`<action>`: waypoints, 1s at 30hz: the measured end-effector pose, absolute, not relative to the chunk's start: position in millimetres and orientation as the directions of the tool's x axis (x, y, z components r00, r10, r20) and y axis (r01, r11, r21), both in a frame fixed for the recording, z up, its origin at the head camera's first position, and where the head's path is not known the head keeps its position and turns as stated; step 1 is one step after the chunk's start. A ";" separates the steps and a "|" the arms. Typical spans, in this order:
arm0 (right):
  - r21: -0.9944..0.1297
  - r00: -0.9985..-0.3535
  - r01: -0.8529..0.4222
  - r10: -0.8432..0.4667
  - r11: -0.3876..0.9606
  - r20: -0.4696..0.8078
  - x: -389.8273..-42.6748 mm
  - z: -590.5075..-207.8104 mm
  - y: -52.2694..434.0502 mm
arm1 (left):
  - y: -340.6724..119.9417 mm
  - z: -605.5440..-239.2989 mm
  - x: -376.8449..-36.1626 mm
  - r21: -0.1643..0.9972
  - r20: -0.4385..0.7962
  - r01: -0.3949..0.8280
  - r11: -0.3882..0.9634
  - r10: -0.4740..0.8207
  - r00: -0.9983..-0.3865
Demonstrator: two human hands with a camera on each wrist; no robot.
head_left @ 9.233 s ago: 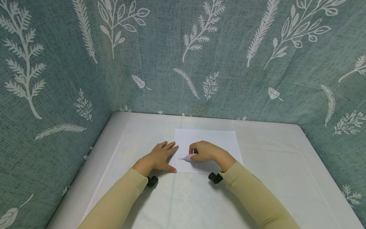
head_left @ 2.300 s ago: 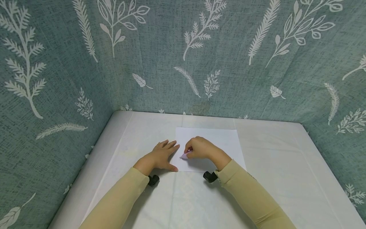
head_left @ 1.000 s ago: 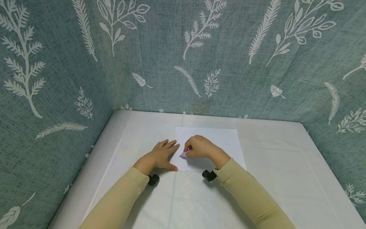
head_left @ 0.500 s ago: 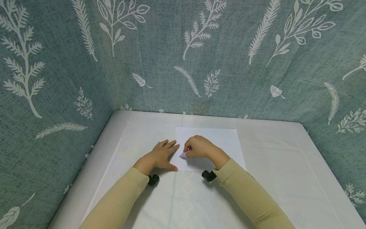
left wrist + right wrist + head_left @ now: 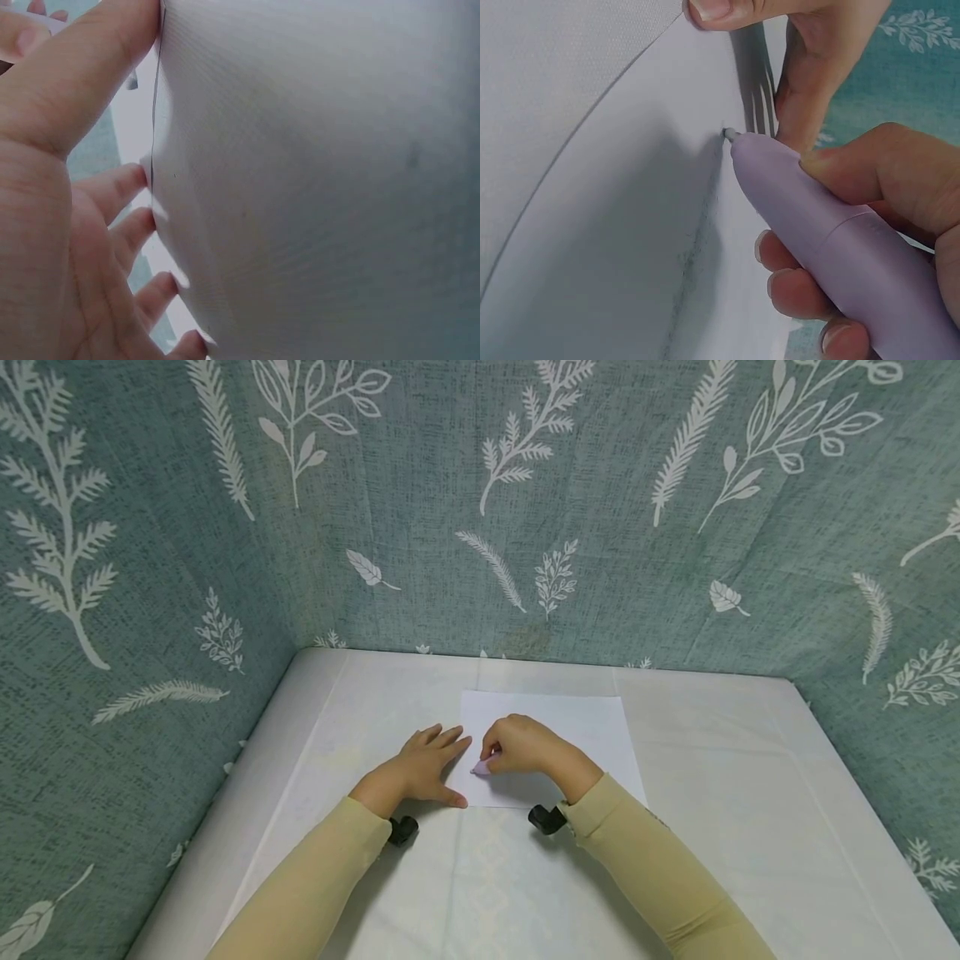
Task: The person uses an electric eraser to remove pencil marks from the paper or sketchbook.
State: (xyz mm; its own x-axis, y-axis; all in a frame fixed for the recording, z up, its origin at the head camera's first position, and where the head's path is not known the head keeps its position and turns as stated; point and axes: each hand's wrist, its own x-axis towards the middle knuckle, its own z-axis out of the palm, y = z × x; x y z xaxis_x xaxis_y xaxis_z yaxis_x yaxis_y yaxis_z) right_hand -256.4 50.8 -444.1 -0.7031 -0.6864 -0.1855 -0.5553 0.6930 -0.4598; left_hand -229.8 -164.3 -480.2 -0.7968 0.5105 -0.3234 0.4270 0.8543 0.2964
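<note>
My right hand (image 5: 525, 745) grips a thick lilac electric eraser (image 5: 485, 766) over the left part of a white paper sheet (image 5: 577, 718). In the right wrist view, the small grey tip of the electric eraser (image 5: 780, 180) touches the paper at the upper end of a faint grey, smudgy line (image 5: 694, 255). My left hand (image 5: 420, 768) rests with spread fingers at the sheet's left edge, the thumb near its lower left corner. Those fingers and the thumb show close up in the left wrist view, lying along the paper's edge.
A white cloth (image 5: 720, 827) covers the table under the sheet. Green-blue leaf-patterned fabric (image 5: 420, 510) hangs behind and at both sides. Black wrist cameras (image 5: 546, 820) stick out beneath the beige sleeves (image 5: 660, 868).
Over the earlier frames my right hand has shifted slightly left and away, and the electric eraser now shows less of its length. In the last second both hands have barely moved.
</note>
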 end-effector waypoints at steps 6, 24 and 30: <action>-0.455 -0.692 -0.567 -0.697 0.687 -0.190 -254.3 -443.2 49.2 | -163.5 -479.3 -229.5 0.304 -0.323 0.427 0.851 0.514 -0.794; -0.425 -0.719 -0.550 -0.666 0.719 -0.198 -253.1 -441.1 50.0 | -164.3 -481.3 -230.2 0.305 -0.328 0.429 0.850 0.516 -0.791; -0.418 -0.736 -0.538 -0.650 0.732 -0.191 -255.9 -441.8 52.3 | -164.2 -481.6 -230.6 0.296 -0.330 0.433 0.851 0.516 -0.790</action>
State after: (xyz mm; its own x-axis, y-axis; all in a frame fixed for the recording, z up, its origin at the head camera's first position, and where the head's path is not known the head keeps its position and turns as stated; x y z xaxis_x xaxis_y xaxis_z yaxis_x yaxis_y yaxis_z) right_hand -255.9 52.3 -441.8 -0.7359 -0.6497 -0.1906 -0.5379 0.7320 -0.4181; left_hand -230.6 -164.2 -481.6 -0.7902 0.5164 -0.3301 0.4329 0.8515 0.2960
